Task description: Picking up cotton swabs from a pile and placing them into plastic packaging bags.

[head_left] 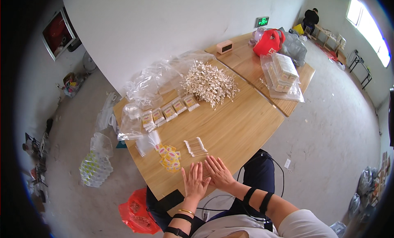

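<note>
Lying open and flat, the left hand (195, 183) and right hand (220, 173) partly covered loose swabs (205, 170); the swab row (195, 147) lay toward eleven o'clock, sticks roughly nine-to-three, right hand nearer.

the wearer had a pale, short-sleeved top (305, 224) and dark navy trousers (266, 172). two black straps (249, 195) ringed each forearm, and a thin gold-coloured bangle (186, 211) circled the left wrist. the left hand (195, 183) and right hand (220, 173) were without gloves. a thin black cable (283, 177) curved beside the right knee.
</note>
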`<state>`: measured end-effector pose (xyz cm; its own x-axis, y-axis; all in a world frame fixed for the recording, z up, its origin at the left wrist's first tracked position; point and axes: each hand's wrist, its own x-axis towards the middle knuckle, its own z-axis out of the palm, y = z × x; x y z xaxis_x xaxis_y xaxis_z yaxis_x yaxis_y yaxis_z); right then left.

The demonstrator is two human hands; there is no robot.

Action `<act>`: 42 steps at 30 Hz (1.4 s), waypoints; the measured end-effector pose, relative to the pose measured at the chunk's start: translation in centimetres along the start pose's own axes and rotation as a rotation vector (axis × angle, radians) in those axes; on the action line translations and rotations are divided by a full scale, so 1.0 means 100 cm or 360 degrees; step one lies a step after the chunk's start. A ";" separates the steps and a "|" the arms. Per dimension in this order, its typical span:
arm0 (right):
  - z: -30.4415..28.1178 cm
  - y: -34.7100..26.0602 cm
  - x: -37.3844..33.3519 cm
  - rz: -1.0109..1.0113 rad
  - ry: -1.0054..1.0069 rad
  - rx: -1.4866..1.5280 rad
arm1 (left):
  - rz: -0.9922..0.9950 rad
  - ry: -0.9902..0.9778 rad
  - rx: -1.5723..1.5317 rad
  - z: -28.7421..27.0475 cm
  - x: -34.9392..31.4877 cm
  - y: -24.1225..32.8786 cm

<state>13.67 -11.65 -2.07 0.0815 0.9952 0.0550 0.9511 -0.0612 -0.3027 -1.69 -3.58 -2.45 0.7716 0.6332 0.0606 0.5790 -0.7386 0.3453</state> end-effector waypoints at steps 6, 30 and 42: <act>-0.009 0.007 -0.012 0.0065 0.0001 0.0029 | 0.0075 -0.0043 -0.0025 -0.005 0.007 -0.001; 0.017 -0.016 0.007 -0.0034 -0.0022 -0.0172 | -0.0002 0.0031 -0.0203 0.009 -0.011 -0.002; 0.002 -0.021 0.008 -0.0027 -0.0034 -0.0210 | -0.0703 0.0639 0.0064 -0.032 0.047 -0.087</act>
<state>11.66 -10.75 -1.61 0.0601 0.9975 0.0383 0.9834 -0.0526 -0.1739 -3.90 6.56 -2.14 0.3001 0.9146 0.2711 0.8380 -0.3886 0.3830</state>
